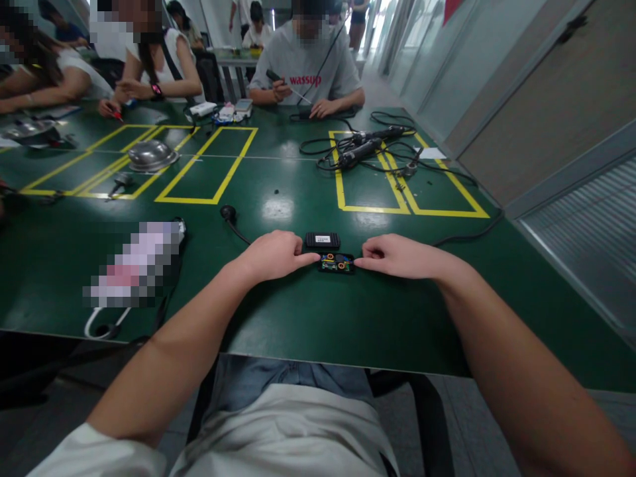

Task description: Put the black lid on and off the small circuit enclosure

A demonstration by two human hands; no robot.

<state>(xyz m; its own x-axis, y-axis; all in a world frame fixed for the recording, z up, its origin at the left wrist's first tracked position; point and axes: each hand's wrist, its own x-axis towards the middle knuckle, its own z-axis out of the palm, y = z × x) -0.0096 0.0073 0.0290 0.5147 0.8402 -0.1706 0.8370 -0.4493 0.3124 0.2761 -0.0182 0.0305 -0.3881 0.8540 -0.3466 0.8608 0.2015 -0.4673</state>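
Observation:
A small open black device (336, 263) with orange and green parts inside lies on the green table (298, 311) near its front edge. My left hand (272, 255) touches its left end with an outstretched forefinger, the other fingers curled. My right hand (397, 256) touches its right end the same way. Just behind the device lies a black cover (322, 240) with a white label.
A black cable with a round plug (228, 212) lies left of my hands. Electric screwdrivers with tangled cords (365, 149) sit at the back right, a metal bowl (152, 156) at the back left. Other people work along the far edge. Yellow tape marks boxes.

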